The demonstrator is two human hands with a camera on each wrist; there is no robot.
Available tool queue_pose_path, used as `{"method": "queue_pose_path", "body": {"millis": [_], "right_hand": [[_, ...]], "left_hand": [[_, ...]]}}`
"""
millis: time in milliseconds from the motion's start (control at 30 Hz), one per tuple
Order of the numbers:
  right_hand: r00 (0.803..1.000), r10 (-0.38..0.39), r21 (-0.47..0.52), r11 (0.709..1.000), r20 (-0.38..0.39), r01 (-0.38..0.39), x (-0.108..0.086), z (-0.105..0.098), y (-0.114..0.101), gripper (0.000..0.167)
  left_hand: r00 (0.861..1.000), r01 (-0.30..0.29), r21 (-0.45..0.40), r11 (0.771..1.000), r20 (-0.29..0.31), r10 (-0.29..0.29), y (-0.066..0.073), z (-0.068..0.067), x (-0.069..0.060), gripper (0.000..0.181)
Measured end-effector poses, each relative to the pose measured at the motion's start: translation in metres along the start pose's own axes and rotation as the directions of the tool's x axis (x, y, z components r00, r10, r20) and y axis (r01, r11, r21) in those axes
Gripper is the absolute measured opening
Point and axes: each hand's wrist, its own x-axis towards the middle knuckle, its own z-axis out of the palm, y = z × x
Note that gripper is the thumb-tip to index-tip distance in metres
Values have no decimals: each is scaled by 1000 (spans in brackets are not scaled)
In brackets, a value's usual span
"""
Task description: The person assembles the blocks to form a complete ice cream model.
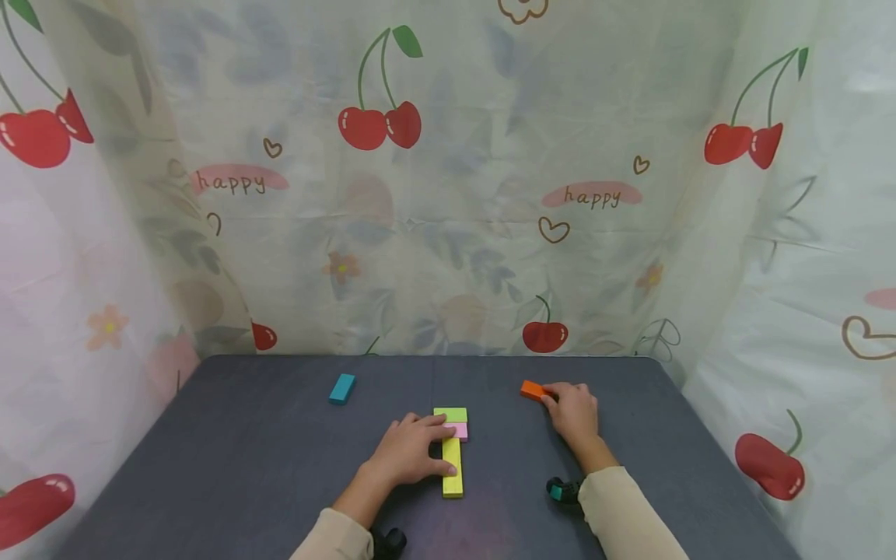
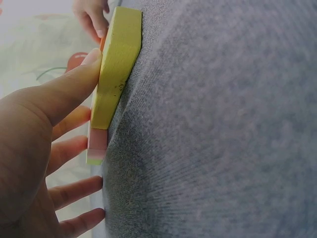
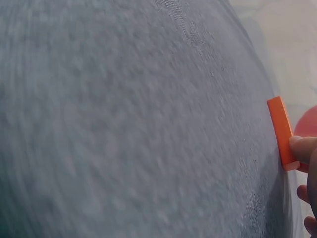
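A long yellow block, a pink block and a lime-green block lie end to end in a column on the dark table. My left hand rests against this column from the left. In the left wrist view its thumb touches the yellow block, and the other fingers are spread and fairly straight, some near the pink block. Farther right and back, my right hand pinches an orange block. The right wrist view shows the thumb on the orange block near one end.
A blue block lies alone at the back left of the table. Behind and beside the table hangs a curtain printed with cherries. Dark wrist-worn devices sit by both sleeves.
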Motion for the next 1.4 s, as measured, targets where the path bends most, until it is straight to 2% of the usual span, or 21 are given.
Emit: {"method": "queue_pose_path", "body": {"millis": [433,800,1400], "right_hand": [[999,-34,13,999,-26,34,-3,11,-20,25],[998,-62,29,998,-2,62,-4,18,-34,27],[992,-123,85,989,-17,124,-11,31,-59,25]], "left_hand": [[1000,4,-4,1000,3,-4,1,-2,-1,68],[1000,1,-1,1000,11,-1,1,-1,1,69],[999,10,-4,1000,34,-10,0,0,2,68]]}}
